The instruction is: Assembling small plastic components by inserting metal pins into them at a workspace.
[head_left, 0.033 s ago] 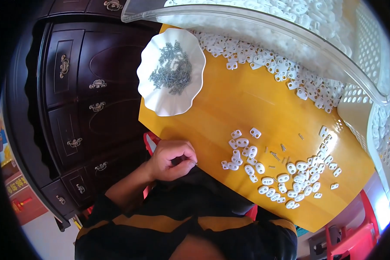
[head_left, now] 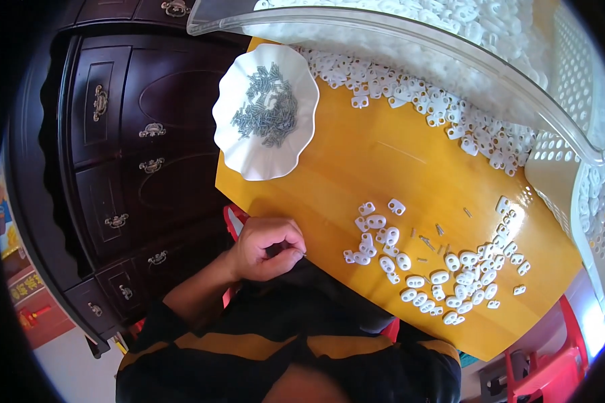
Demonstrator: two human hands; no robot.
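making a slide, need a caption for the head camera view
Curled left hand beside a table with white pieces and a scalloped bowl of grey pins.

A tiny greyish piece (head_left: 305, 254) (mostly hidden) is pinched in the left hand (head_left: 267, 250), its end protruding

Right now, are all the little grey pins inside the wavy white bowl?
No, some grey pins lie on the table beside white pieces, outside the bowl.

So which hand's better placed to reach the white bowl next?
Left, likely: the left hand is by the table edge, below the white bowl in view, though curled. The right hand isn't visible.
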